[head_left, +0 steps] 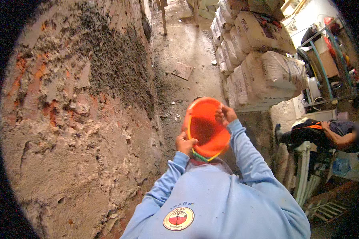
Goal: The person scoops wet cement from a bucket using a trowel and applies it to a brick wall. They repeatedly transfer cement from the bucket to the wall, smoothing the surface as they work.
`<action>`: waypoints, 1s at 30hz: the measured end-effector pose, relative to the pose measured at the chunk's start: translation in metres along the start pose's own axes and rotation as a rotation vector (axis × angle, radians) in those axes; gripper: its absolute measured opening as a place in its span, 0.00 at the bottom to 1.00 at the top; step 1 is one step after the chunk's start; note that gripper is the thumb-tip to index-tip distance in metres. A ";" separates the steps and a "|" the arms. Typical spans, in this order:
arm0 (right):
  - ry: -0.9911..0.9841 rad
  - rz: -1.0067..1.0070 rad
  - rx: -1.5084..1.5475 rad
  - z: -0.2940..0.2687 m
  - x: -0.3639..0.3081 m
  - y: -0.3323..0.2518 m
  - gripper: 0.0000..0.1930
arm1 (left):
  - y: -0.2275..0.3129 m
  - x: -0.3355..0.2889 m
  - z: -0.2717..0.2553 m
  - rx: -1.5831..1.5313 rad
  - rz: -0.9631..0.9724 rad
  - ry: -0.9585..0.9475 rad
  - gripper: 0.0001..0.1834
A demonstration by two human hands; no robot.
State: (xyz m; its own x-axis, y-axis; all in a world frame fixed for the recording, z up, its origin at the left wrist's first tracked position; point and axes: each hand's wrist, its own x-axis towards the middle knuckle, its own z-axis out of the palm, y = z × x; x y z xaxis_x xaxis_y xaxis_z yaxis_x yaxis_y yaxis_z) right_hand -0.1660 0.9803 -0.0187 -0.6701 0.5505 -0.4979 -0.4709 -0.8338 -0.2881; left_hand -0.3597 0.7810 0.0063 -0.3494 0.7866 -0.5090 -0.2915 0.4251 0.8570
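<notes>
An orange bucket point(207, 145) is tilted in front of my chest, its mouth facing up toward me. A yellow and green strip runs along the left and near side of its rim. Its inside is shadowed, and I cannot tell what is in there. My left hand point(185, 143) grips the left side of the rim, thumb over the edge. At the upper right of the mouth, my right hand point(226, 114) is closed, fingers curled over the opening. Whatever those fingers hold, if anything, cannot be made out.
A rough wall point(79, 139) of patchy plaster and exposed brick rises close on my left. Stacked bags point(263, 75) stand ahead to the right. A flat scrap piece point(182, 70) and small rubble lie on the floor. Another person point(327, 133) is at the right, near a metal rack point(329, 67).
</notes>
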 end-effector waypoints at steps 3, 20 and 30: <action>-0.124 0.169 0.040 0.044 0.015 -0.043 0.11 | -0.013 0.016 -0.015 -0.080 0.100 0.131 0.15; 0.386 0.055 -1.168 0.138 0.089 -0.120 0.17 | -0.012 0.031 -0.075 -0.328 0.075 0.521 0.12; 0.484 0.081 -1.139 0.104 0.108 -0.126 0.19 | -0.022 0.027 -0.073 -0.278 0.034 0.512 0.15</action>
State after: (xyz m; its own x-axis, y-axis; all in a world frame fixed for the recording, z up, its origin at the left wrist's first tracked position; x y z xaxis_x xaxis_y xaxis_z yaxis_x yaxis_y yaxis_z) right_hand -0.2391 1.1488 0.0492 -0.2795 0.6257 -0.7283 0.4912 -0.5586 -0.6684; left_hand -0.4278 0.7604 -0.0325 -0.7285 0.4517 -0.5151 -0.4710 0.2158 0.8553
